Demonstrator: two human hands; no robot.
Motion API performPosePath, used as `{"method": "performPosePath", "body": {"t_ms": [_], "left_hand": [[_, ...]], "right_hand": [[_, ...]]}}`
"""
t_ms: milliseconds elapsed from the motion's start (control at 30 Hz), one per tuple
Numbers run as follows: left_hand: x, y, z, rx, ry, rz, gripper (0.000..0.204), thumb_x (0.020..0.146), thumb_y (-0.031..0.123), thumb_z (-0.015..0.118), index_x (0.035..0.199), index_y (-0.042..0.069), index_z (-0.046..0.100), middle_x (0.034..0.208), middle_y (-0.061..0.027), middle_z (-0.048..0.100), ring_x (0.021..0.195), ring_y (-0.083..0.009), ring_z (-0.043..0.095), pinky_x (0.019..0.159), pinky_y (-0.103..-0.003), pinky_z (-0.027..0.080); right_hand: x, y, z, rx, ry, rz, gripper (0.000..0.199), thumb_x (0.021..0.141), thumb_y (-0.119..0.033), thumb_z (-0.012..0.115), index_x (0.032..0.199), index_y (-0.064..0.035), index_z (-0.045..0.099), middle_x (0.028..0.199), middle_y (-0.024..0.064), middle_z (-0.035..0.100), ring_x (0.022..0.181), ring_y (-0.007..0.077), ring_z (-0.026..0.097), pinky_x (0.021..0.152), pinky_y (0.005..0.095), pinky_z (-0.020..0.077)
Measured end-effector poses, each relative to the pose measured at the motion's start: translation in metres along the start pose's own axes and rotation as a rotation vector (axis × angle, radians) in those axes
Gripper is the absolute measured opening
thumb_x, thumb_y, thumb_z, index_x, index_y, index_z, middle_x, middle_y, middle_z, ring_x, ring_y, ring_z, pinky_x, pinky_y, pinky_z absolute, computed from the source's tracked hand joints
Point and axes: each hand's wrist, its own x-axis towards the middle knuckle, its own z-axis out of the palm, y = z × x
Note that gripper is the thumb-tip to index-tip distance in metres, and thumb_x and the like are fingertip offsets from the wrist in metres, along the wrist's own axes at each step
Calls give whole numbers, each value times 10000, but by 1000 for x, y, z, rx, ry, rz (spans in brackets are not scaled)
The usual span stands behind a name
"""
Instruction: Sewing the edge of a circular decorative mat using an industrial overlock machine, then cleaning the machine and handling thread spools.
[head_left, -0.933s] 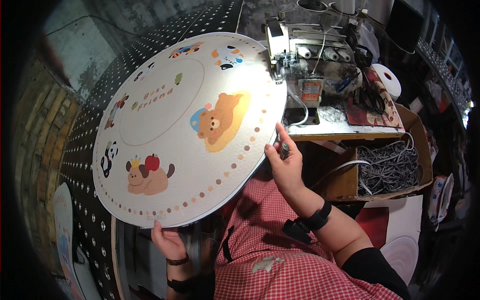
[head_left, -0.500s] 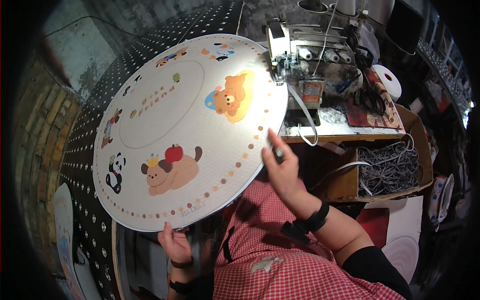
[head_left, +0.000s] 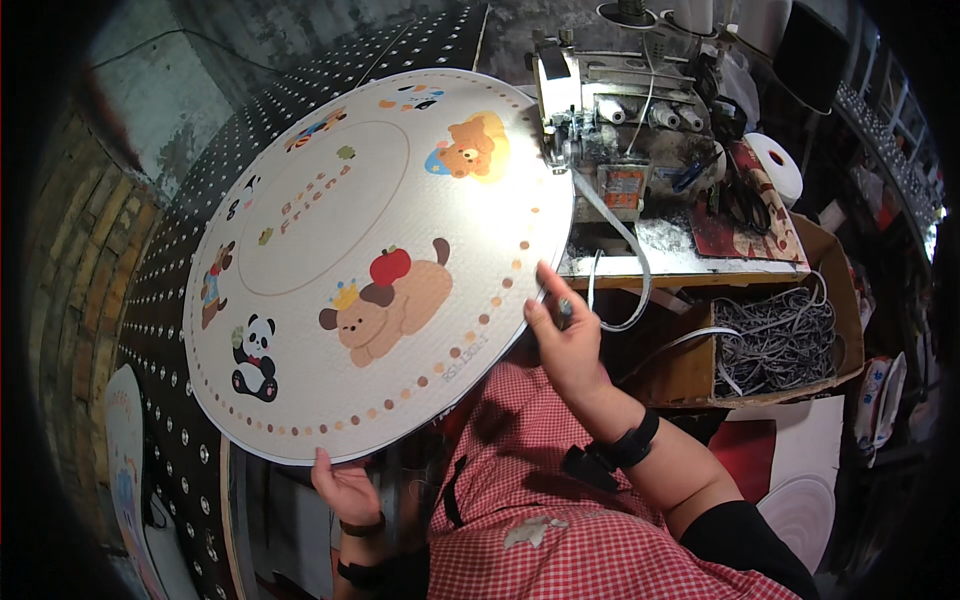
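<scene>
A large round cream mat (head_left: 420,215), printed with cartoon animals and a border of brown dots, lies tilted across the work surface. Its right rim runs under the lit head of a sewing machine (head_left: 570,120). My left hand (head_left: 348,492) grips the near rim, thumb at the edge, the other fingers partly hidden beneath. At the right rim, my right hand (head_left: 572,345) holds the edge between thumb and forefinger. A small grey-green thing among its fingers is too small to make out. Grey-white edging tape (head_left: 640,260) loops down from the machine beside this hand.
A cardboard box (head_left: 690,355) of tangled grey tape (head_left: 775,335) stands below the machine table (head_left: 680,265). On that table are black scissors (head_left: 750,205) and a white roll (head_left: 776,168). A dark studded panel (head_left: 165,350) extends along the left, with another printed mat (head_left: 128,450) beside it.
The mat has turned counterclockwise, its near side moving right and its right side moving away. The tape loop has swung lower and rightward. Both hands stay near the same places.
</scene>
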Motion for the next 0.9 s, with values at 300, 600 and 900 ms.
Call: {"method": "performPosePath", "body": {"t_ms": [300,600,900], "left_hand": [[-6,2,6,28,-5,9,318,873,189,453,1141,17,450,1078,-100,553,945,-198,564,727,-326,489],[-8,-10,-4,38,-25,56,331,877,158,431,1141,-43,427,1082,-173,528,895,-233,573,649,-332,493],[-7,-6,4,-73,144,77,329,875,138,439,1150,-41,419,1072,-168,542,884,-238,583,635,-329,509]], "right_hand": [[-12,-2,12,-8,27,-6,421,821,-20,558,1224,30,447,1153,143,536,1041,147,503,882,250,402],[-22,-2,14,-137,-9,-15,448,813,-22,569,1239,18,436,1170,161,532,1035,144,509,847,253,421],[-10,0,15,-140,132,-128,452,824,-20,552,1250,34,413,1120,126,542,1019,139,509,871,242,400]]}}
